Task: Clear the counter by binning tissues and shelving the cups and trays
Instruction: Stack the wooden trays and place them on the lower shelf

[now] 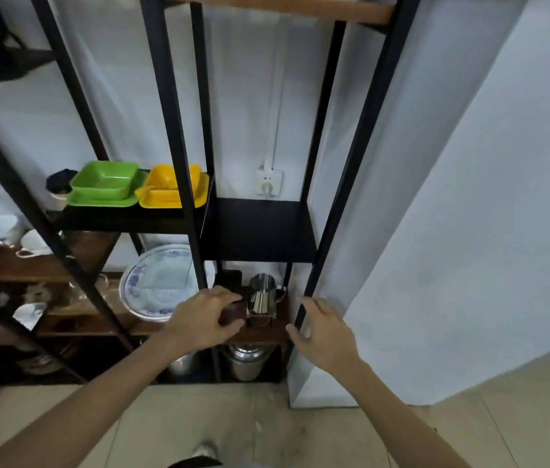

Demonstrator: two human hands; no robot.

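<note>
Dark brown and rounded, a small wooden cup (233,314) sits in the grip of the left hand (204,320), whose fingers curl over its top and side. This hand reaches forward with the arm stretched out, and the cup is on or just above the wooden shelf board (256,332), touching or almost touching the left side of the steel pitcher (262,298); which of the two, I cannot tell.

The steel pitcher is the landmark: shiny, cylindrical, with a handle on its right side, standing upright on the same board. To its right the right hand (322,332) hangs with the fingers spread wide and loose, holding nothing, close to the black metal post (334,204) of the rack.

Left of the pitcher a round white plate (162,282) with blue flower pattern leans behind another post. Above and to the left of the pitcher, on a black shelf, lie a green plastic tray (104,184) and a yellow plastic tray (172,190), each square with a bowl of the same colour on it. Below the pitcher stand steel pots (246,361), smooth and dull.
</note>
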